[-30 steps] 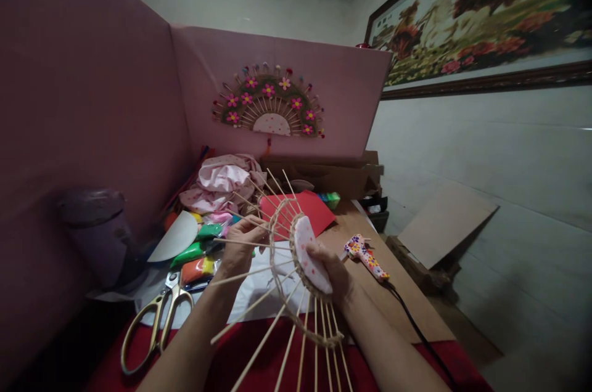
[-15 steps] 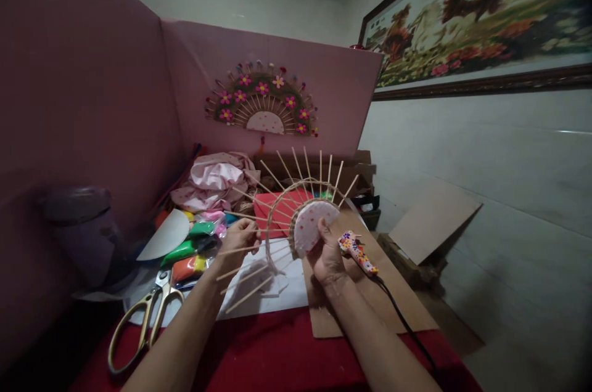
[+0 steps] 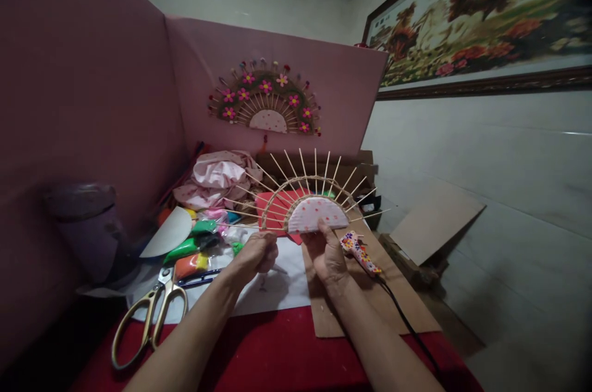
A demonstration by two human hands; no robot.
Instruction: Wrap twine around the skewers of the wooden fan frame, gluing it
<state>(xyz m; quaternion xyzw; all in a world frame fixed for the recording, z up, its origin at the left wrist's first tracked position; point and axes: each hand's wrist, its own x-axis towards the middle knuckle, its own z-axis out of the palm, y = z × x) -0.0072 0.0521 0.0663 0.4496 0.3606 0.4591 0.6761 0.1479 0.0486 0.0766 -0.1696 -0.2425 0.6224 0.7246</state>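
Observation:
My right hand (image 3: 326,253) holds a half-round fan frame by the lower edge of its white, red-dotted base (image 3: 317,215), thumb in front. Thin wooden sticks (image 3: 301,164) spread from the base like rays. An arc of twine (image 3: 281,187) crosses the sticks, and brown cord edges the base. My left hand (image 3: 259,254) is closed at the left end of the twine arc, just under the lowest left stick; its fingertips are partly hidden. Right of my right hand, a flower-patterned glue gun (image 3: 358,254) lies on a brown cardboard sheet (image 3: 393,312).
Gold-handled scissors (image 3: 150,318) lie at left, near bagged coloured clay (image 3: 192,264) and a white half-disc (image 3: 167,233). Crumpled pink fabric (image 3: 217,173) sits behind. A finished flowered fan (image 3: 266,93) hangs on the pink panel (image 3: 342,84). A black cord (image 3: 402,318) trails rightward.
The fan frame has turned clockwise, so its flat edge now faces down. My left hand has moved right and slightly down, from among the left sticks to the twine's left end.

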